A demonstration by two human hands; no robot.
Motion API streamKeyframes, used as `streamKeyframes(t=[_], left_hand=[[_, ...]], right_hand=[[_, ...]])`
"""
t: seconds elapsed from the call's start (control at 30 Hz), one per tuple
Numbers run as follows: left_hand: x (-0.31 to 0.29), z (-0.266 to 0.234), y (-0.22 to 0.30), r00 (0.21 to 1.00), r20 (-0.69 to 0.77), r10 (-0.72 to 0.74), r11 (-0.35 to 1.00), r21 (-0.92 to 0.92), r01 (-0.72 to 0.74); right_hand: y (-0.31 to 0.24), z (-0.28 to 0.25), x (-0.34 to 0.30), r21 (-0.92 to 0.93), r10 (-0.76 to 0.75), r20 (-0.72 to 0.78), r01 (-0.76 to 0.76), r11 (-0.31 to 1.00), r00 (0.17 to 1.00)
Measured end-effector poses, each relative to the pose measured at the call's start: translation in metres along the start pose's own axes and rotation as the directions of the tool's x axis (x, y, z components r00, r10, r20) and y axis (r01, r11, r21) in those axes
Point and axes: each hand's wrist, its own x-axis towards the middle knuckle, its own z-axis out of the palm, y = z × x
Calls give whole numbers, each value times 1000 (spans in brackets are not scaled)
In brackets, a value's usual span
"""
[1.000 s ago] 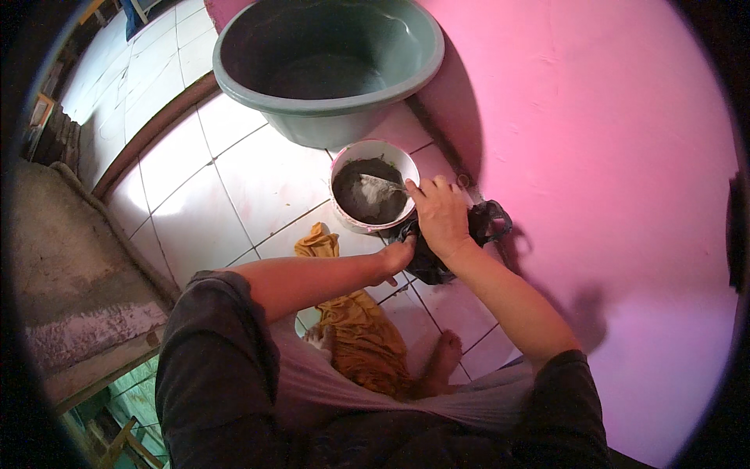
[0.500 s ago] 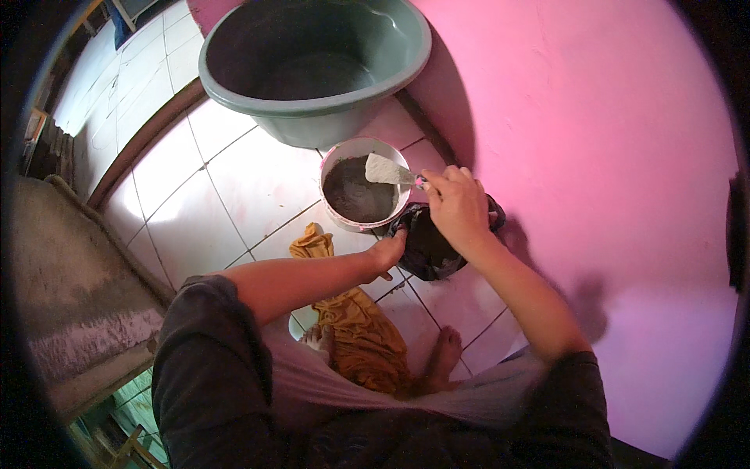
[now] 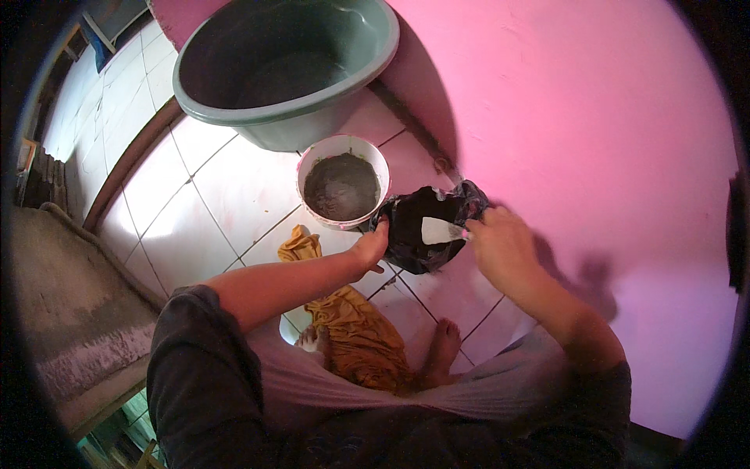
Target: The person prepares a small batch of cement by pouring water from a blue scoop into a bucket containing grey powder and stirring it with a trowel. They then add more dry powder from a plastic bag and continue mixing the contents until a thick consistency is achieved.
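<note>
A black plastic bag [image 3: 402, 262] stands on the tiles with its mouth spread, dark inside. My left hand [image 3: 370, 248] is closed on the near-left part of its rim. In my right hand [image 3: 504, 242] is a putty knife [image 3: 439, 230] with a pale-coated blade and a pinkish handle, its blade over the bag's mouth. Whether that hand also touches the bag's right rim I cannot tell. Just beyond and left of the bag is a white bucket [image 3: 301, 195] holding grey powdery or pasty material [image 3: 341, 186].
A large grey-green tub [image 3: 305, 125] stands behind the bucket. A pink wall [image 3: 578, 141] rises on the right. Mustard cloth [image 3: 355, 332] lies on the white tiles between my feet. At left is a worn, stained ledge or seat [image 3: 86, 289].
My right hand has moved the putty knife from over the bucket, nearer and to the right, to over the bag. The left hand stays at the bag's rim. The view has shifted slightly.
</note>
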Motion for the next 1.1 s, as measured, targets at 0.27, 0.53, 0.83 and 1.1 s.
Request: streamKeyframes(t=[0.27, 0.53, 0.83, 1.1], left_hand=[[-8, 6, 9, 999, 48, 9, 999, 33, -10], [-9, 3, 9, 997, 76, 3, 998, 58, -8], [-17, 9, 15, 994, 74, 83, 992, 85, -90], [-22, 5, 23, 994, 109, 4, 995, 95, -14]], right_hand=[[16, 116, 42, -388, -35, 181, 104, 916, 983], [7, 148, 31, -32, -99, -182, 95, 995, 978], [11, 165, 17, 349, 73, -262, 24, 937, 962], [38, 141, 3, 479, 79, -74, -35, 877, 994]])
